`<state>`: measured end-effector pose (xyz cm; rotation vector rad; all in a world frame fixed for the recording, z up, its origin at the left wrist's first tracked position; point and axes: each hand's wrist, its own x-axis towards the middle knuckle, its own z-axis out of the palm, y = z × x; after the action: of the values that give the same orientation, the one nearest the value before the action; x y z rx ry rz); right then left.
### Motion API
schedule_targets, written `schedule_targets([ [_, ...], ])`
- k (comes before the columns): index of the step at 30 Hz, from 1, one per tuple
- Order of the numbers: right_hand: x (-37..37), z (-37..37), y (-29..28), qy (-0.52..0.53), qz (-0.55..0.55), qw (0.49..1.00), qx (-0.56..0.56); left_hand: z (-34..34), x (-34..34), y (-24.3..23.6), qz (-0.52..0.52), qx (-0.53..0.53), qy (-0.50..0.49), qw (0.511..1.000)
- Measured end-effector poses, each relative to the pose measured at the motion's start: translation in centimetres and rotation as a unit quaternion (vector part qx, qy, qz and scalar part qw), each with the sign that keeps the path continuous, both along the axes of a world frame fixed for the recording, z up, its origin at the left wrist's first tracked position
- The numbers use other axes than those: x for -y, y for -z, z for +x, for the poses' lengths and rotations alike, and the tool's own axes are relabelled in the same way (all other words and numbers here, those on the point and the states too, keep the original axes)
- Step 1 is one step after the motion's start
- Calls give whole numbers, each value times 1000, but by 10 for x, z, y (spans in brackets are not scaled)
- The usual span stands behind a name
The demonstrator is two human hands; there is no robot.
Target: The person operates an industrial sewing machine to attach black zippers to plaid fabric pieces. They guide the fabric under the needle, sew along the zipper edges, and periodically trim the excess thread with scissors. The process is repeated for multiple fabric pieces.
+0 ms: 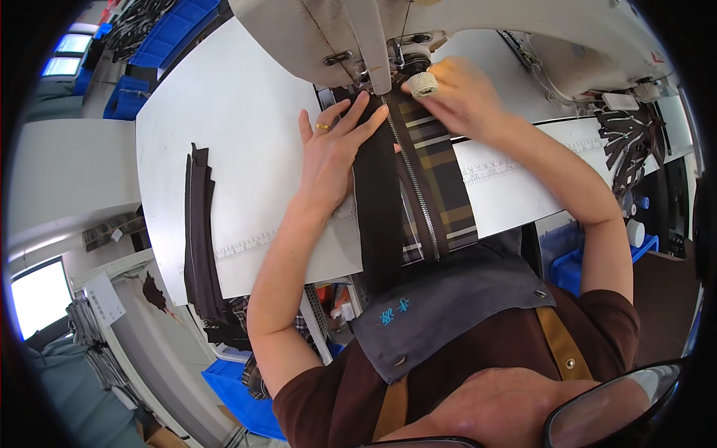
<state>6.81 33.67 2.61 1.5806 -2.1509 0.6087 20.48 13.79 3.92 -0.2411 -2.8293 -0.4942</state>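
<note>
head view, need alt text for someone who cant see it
Seen from above, a person's left hand presses a dark fabric strip flat while the right hand steadies plaid fabric with a zipper under a sewing machine. More dark strips lie at the left of the white table.

I have a long dark brown fabric strip [377, 216] lying flat on the white sewing table [239, 127], running from the needle end straight back over the table's near edge toward me. Just beside it on the right lies a plaid piece [441, 175] in brown, tan and white stripes. A metal zipper [414, 183] with silver teeth runs between the two, touching both, along their full length.
</note>
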Motion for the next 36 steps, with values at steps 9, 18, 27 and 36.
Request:
schedule_targets([
  [9, -2, -24, 0, 106, 67, 991, 56, 0, -2, 0, 0, -1, -2, 1000],
  [18, -7, -29, 6, 89, 4, 989, 118, 2, -1, 4, 3, -19, 8, 1000],
  [27, -7, -19, -2, 162, 66, 980, 94, 2, -3, -2, 20, 22, -15, 999],
  [36, 4, 29, 0, -41, 20, 999, 10, 2, 0, 3, -10, 9, 10, 1000],
])
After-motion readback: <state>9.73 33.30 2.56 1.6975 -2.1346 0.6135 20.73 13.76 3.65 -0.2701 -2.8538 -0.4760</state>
